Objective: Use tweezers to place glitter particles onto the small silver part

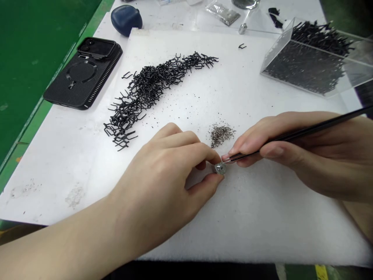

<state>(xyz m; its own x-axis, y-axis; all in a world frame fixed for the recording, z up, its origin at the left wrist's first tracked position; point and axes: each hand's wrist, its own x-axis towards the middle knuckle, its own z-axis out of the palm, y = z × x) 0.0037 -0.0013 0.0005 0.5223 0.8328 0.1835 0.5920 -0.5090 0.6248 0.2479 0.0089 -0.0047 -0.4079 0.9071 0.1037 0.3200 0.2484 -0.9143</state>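
Observation:
Between the thumb and index finger of my left hand point(175, 167) is a small silvery metal part point(220, 168) with holes in its face. My right hand point(305, 155) grips black tweezers point(297, 134) like a pen, and their thin metal tips meet the top of the metal part. Whether the tips pinch anything is too small to tell. Just beyond the fingertips lies a little heap of tiny metallic bits point(221, 135). Farther off, a long curved pile of small black forked pieces point(154, 83) stretches over the white work surface point(247, 225).
A clear plastic box point(309, 66) full of black forked pieces stands tilted at the back right. At the left are a black phone point(84, 74) and a dark blue rounded object point(126, 20). A small plastic bag point(223, 13) and another metal part point(242, 28) lie at the back.

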